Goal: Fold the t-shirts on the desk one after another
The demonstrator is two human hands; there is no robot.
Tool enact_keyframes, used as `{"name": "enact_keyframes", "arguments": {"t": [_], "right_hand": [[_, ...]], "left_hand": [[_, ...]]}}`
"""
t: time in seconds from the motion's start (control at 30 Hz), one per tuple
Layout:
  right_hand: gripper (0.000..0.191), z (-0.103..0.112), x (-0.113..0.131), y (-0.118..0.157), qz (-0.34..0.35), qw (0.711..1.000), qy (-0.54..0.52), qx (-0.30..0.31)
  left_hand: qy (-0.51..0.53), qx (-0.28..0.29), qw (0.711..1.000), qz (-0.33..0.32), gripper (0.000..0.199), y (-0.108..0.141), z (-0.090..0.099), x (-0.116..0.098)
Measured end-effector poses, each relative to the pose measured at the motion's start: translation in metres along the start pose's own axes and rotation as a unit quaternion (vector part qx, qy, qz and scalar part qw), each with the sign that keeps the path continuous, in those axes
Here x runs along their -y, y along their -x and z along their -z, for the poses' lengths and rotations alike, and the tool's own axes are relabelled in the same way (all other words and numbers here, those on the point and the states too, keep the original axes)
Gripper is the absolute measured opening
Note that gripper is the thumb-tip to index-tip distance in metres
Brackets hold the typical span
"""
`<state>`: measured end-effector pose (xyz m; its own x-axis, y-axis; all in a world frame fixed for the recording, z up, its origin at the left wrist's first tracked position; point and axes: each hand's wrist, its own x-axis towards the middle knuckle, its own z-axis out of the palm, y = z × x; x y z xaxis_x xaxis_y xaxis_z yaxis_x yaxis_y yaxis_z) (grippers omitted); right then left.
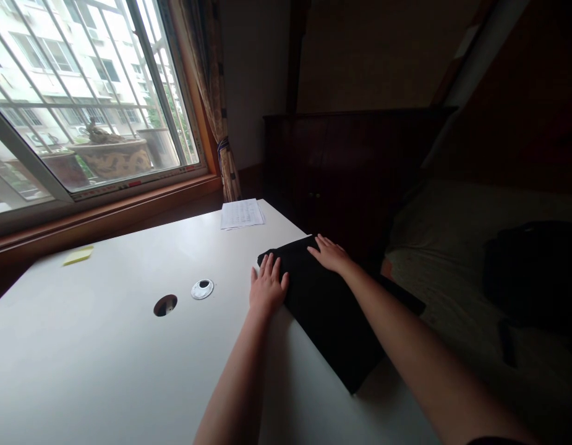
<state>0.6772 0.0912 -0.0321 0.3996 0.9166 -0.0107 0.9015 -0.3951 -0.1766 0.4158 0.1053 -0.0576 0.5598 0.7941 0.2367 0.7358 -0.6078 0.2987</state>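
Observation:
A black piece of cloth point(332, 315), folded and looking like a garment, lies at the right side of the white table point(104, 371). Part of it sticks out to the right beyond my right forearm. My left hand point(268, 285) rests flat at the cloth's far left corner, fingers spread, partly on the cloth and partly on the table. Across the far edge of the cloth, my right hand point(329, 253) lies with its fingers stretched out. Neither hand grips anything. My right forearm covers some of the cloth.
Papers point(242, 214) lie at the table's far end, and a yellow sticky-note pad point(78, 255) near the window. A round hole point(166, 305) opens in the tabletop beside a loose grommet cover point(203, 288). A dark cabinet point(332, 161) stands behind; a bed point(434, 247) is at right.

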Motion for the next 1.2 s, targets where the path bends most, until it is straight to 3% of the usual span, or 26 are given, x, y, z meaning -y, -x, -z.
{"name": "enact_keyframes", "arguments": {"t": [0.17, 0.3, 0.4, 0.57, 0.67, 0.77, 0.87, 1.0, 1.1, 1.2], "right_hand": [[0.077, 0.007, -0.016, 0.031, -0.013, 1.0, -0.015, -0.019], [0.072, 0.006, -0.021, 0.078, 0.093, 0.99, -0.001, -0.103], [0.071, 0.0, -0.044, 0.111, 0.128, 0.988, 0.011, -0.088], [0.074, -0.013, -0.11, 0.142, 0.004, 0.999, -0.017, -0.05], [0.074, -0.011, -0.127, 0.151, -0.042, 0.998, -0.019, -0.043], [0.071, 0.003, -0.108, 0.16, -0.042, 0.993, 0.029, -0.104], [0.068, 0.014, -0.059, 0.173, 0.051, 0.986, 0.035, -0.152], [0.065, 0.006, 0.006, 0.205, 0.269, 0.96, 0.007, -0.08], [0.07, -0.007, 0.028, 0.234, 0.327, 0.943, -0.016, -0.062], [0.078, -0.007, 0.03, 0.259, 0.348, 0.936, -0.031, -0.043]], "left_hand": [[0.004, -0.003, 1.0, -0.003, 0.059, 0.0, -0.001, 0.001], [0.011, -0.001, 1.0, -0.002, 0.06, 0.0, -0.002, 0.002], [0.013, -0.002, 1.0, -0.003, 0.061, -0.001, -0.002, 0.003], [0.014, 0.004, 1.0, 0.001, 0.062, -0.001, -0.003, 0.003], [0.012, 0.005, 1.0, 0.0, 0.061, -0.001, -0.002, 0.004], [0.005, -0.002, 1.0, -0.002, 0.059, 0.001, -0.002, 0.005], [-0.004, -0.015, 1.0, -0.013, 0.058, 0.003, -0.003, 0.007], [-0.027, -0.017, 0.999, -0.016, 0.058, 0.007, -0.001, 0.01], [-0.04, -0.004, 0.999, -0.002, 0.059, 0.011, 0.003, 0.015], [-0.043, 0.03, 0.998, 0.016, 0.061, 0.017, 0.012, 0.026]]}}
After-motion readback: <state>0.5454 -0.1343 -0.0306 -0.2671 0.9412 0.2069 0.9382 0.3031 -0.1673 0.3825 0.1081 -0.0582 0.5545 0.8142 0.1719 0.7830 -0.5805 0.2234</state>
